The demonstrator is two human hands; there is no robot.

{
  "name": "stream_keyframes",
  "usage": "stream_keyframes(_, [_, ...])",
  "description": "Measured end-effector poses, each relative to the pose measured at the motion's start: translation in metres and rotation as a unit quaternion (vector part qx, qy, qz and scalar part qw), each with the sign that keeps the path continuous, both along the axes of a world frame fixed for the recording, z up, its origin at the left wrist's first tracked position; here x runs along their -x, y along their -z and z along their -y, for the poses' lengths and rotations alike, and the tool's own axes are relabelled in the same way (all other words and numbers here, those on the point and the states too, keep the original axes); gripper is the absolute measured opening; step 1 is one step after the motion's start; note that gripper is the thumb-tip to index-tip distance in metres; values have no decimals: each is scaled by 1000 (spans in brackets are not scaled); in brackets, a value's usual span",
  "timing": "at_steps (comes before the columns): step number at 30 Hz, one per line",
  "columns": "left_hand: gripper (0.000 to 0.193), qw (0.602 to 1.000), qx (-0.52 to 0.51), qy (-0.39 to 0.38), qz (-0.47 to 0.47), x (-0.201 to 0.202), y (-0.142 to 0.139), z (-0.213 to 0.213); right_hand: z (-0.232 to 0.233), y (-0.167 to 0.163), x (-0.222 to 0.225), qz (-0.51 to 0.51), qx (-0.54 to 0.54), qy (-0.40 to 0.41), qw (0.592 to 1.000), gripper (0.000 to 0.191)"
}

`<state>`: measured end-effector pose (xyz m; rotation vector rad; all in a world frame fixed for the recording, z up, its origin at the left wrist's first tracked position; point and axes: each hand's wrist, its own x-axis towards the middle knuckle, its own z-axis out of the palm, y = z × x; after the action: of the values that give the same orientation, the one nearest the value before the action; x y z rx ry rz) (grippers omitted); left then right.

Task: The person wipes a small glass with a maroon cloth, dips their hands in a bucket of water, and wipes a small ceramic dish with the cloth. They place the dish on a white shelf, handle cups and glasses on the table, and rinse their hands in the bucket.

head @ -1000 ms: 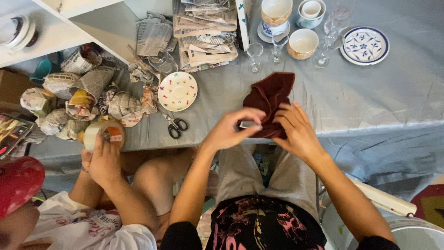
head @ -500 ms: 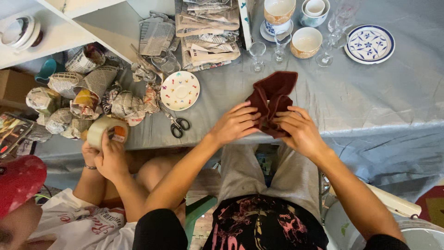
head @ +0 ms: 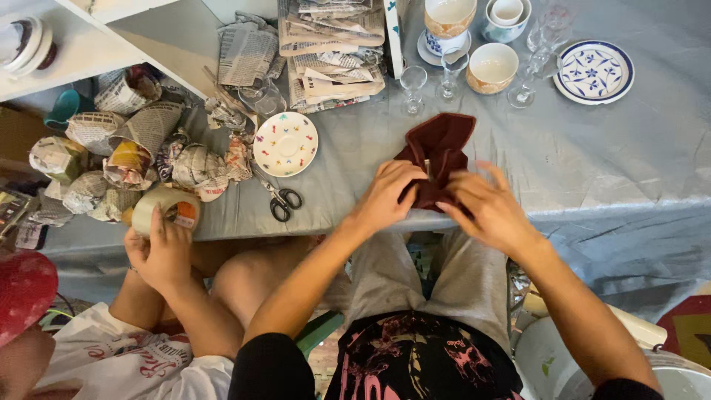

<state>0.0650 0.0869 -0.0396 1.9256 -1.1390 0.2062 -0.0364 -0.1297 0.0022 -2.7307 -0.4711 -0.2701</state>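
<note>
both your hands have closed in on the dark red cloth (head: 442,152) at the table (head: 592,163) edge. your left hand (head: 386,196) and right hand (head: 485,207) pinch its folds, fingers narrow.

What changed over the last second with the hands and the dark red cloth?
The left hand slid inward along the table edge onto the dark red cloth, meeting the right hand; both now pinch its near fold. Beside them, another person's hand brought the tape roll slightly lower. The scissors, saucer and glasses stayed put.
</note>
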Motion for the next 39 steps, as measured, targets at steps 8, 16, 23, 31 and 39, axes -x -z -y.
stream_keyframes(8, [19, 998, -21, 8, 50, 17, 6, -14, -21, 10, -1, 88, 59, -3, 994, 46])
stream_keyframes(16, [38, 988, -100, 93, 77, -17, -17, -30, 14, 0, -3, 26, 58, -15, 998, 41])
stream_keyframes(23, [49, 982, -100, 57, 151, -26, -25, -23, -4, 10, -19, 83, 20, -13, 996, 70])
stream_keyframes(31, [36, 989, -103, 94, 38, -31, -17, -25, 25, 32, -23, 61, -111, -81, 989, 23])
stream_keyframes(39, [30, 991, -89, 97, -21, -15, -3, -22, 5, 11, -26, 71, 42, -10, 997, 60])
